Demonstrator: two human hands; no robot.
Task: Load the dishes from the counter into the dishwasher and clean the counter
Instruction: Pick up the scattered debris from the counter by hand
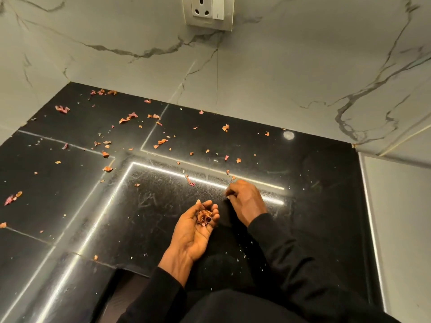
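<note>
1. counter [314,183]: black and glossy, runs out toward me from the wall below the wall socket [208,12]. no dishes or dishwasher in sight, so i judge this to be the counter-cleaning part of the task.
2. left hand [196,227]: palm up, well out from the wall socket toward the counter's front edge. its fingers are half curled into a cup round the gathered scraps [204,217], a small heap of dry orange-pink flakes.
3. right hand [245,199]: just beside the left hand, on its socket side, knuckles up, fingertips bunched down on the counter. cannot tell whether a flake is pinched.
4. loose scraps [127,118]: many lie spread between the wall socket and the hands. most are off to the left of the socket, and some lie against the wall.
5. risk: the cup is shallow and open at the fingertips. a tilt of the left hand would likely spill the heap back onto the counter.
6. risk: the flakes look brittle. pinching them one by one could crumble them, adding to the fine crumbs [242,250] that fingers will hardly lift.
7. risk: the right sleeve [279,248] lies over those crumbs. dragging it could push them off the front edge.
8. risk: the flakes in the corner left of the socket are easy to miss.
</note>
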